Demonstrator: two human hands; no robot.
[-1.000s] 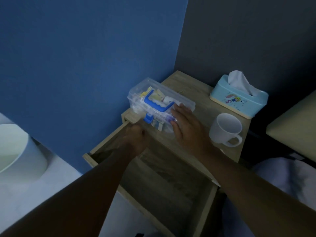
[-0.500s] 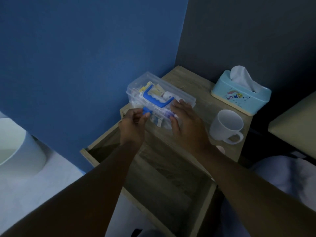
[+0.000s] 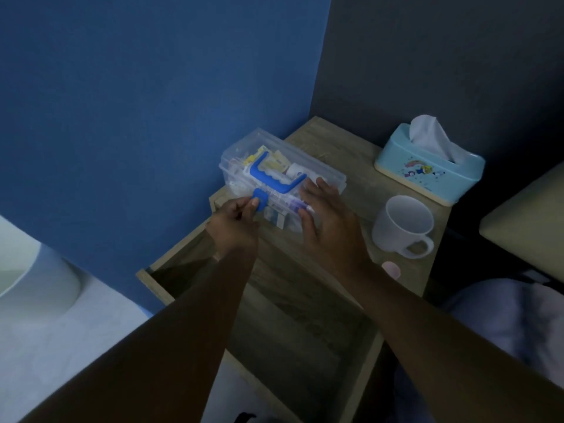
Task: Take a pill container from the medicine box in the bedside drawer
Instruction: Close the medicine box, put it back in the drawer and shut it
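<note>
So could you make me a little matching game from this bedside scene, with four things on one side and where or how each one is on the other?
Things:
1. medicine box
2. mug
3. tissue box
4. drawer

Descriptions:
A. pale blue, at the back right of the tabletop
B. pulled open, below the arms
C. clear with a blue handle, lid closed, both hands on it
D. white, empty, handle towards the camera

Pairs: 1-C, 2-D, 3-A, 4-B. The left hand pinches the box's blue latch; the right hand lies flat on the lid.
</note>
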